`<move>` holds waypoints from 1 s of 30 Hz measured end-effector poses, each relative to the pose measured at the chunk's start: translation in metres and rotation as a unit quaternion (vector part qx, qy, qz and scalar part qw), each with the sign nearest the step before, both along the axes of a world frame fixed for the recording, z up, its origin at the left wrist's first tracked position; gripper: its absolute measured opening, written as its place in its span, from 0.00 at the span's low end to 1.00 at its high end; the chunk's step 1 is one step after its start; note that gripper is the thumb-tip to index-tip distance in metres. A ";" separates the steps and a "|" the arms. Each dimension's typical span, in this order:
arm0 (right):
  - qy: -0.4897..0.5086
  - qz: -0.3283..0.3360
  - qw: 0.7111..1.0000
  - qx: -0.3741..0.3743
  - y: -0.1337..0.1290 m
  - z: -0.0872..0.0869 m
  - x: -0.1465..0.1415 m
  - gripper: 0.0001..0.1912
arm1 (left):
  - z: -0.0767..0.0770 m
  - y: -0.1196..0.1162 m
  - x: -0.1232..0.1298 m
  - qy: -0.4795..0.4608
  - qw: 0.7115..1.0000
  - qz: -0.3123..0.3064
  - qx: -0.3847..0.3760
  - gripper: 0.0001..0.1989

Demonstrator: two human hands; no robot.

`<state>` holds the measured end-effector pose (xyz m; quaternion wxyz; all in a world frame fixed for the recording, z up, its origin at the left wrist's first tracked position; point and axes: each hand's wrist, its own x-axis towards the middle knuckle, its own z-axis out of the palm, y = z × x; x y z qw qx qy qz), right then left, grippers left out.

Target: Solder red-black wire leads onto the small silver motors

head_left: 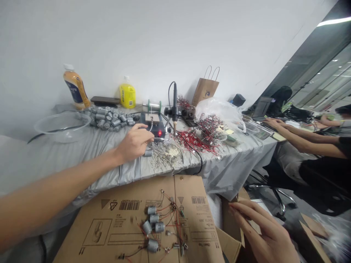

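My left hand [135, 143] reaches over the table, its fingers bent and closed beside the black solder feeder box [156, 126] with a red light. Just below the fingertips lies a small silver motor [148, 152]; whether they touch it, or what they hold, is hidden. My right hand [264, 233] is at the lower right, beyond the cardboard edge, with thumb and fingers drawn together at the tips. Anything pinched there is too small to tell. Several motors with red and black wires [153, 245] lie on the cardboard box [109, 233] before me.
A soldering iron [174, 106] stands upright in a holder, tip down. Around it are red wires [199, 142], metal bits [167, 155], a motor pile [109, 118], a plastic bowl [63, 126] and a yellow bottle [127, 95]. A co-worker's arms [304, 138] rest at the right.
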<state>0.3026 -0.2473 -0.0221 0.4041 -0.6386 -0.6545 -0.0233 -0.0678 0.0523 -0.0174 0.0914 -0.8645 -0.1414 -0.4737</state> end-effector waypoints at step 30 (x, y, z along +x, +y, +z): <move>-0.001 0.005 1.000 -0.002 -0.001 -0.005 0.002 0.12 | 0.001 -0.001 0.003 -0.015 0.999 -0.023 -0.025 0.10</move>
